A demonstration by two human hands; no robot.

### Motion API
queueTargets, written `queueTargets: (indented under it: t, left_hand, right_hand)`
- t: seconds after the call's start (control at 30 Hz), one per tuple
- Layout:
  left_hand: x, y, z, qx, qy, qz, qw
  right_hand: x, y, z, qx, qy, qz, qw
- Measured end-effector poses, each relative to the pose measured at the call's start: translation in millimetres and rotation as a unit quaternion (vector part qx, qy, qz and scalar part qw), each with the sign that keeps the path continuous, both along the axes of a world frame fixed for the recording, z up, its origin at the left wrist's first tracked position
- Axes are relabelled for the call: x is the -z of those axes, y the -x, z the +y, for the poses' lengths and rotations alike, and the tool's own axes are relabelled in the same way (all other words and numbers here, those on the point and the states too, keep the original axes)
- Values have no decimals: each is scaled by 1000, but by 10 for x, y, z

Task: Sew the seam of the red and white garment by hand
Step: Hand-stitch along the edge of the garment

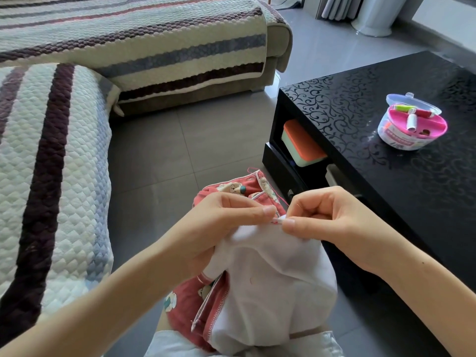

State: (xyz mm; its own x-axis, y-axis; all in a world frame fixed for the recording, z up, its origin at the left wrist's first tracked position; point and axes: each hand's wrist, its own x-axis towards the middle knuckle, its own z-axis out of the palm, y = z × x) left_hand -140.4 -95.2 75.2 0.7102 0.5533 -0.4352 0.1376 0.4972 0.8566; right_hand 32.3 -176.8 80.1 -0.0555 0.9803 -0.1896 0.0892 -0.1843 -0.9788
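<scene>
The red and white garment (268,284) lies bunched on my lap, white lining up, red printed side showing at the top and lower left. My left hand (221,228) grips a fold of it, thumb and forefinger pinching the seam edge. My right hand (327,215) pinches the same seam just to the right, fingers curled; the needle itself is too small to make out. A red thread (273,193) runs up from the pinch point along the garment's far edge.
A black patterned coffee table (386,155) stands at right, bearing an open round sewing kit (412,124) with thread spools. An orange-lidded box (302,144) sits on its lower shelf. A striped quilted sofa (51,176) fills the left and back. Grey tiled floor lies between.
</scene>
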Motion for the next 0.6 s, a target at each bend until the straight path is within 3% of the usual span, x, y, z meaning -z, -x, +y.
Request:
queueTargets:
  t: [0.27, 0.6]
  left_hand:
    - [45, -52, -31, -47, 32, 35, 998]
    - [0, -96, 5, 34, 15, 144, 989]
  right_hand:
    - [6, -26, -9, -15, -2, 2, 1000]
    - [27, -55, 5, -38, -35, -77, 996]
